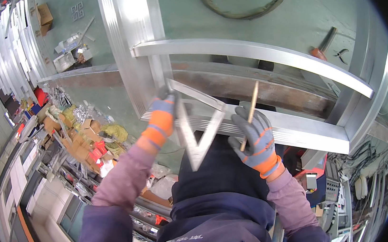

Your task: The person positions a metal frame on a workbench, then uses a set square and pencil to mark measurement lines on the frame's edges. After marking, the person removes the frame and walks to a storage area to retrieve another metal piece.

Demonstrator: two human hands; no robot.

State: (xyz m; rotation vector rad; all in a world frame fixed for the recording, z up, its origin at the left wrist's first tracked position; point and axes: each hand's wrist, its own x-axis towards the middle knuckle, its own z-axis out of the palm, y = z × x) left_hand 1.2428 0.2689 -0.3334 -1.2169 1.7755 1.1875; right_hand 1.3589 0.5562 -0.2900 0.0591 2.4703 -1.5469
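Note:
My left hand (161,121), in a grey and orange work glove, grips a metal set square (213,127) by its upper left corner. This triangular frame hangs point down at the near aluminium rail (311,132); whether it touches the rail cannot be told. The left fingers are blurred. A thin, pale stick like a pencil (253,101) stands upright in my gloved right hand (260,139), between thumb and fingers, in front of the same rail. The rail joins a wide ribbed aluminium profile (127,41) on the left and another profile (369,91) on the right.
Farther off, an aluminium crossbar (259,52) spans both profiles. Beneath runs a rusty steel beam (237,86). On the green floor lie a dark hose (241,16), an orange-ended tool (320,51) and pliers (341,54). Cardboard and scrap (84,137) are heaped at left.

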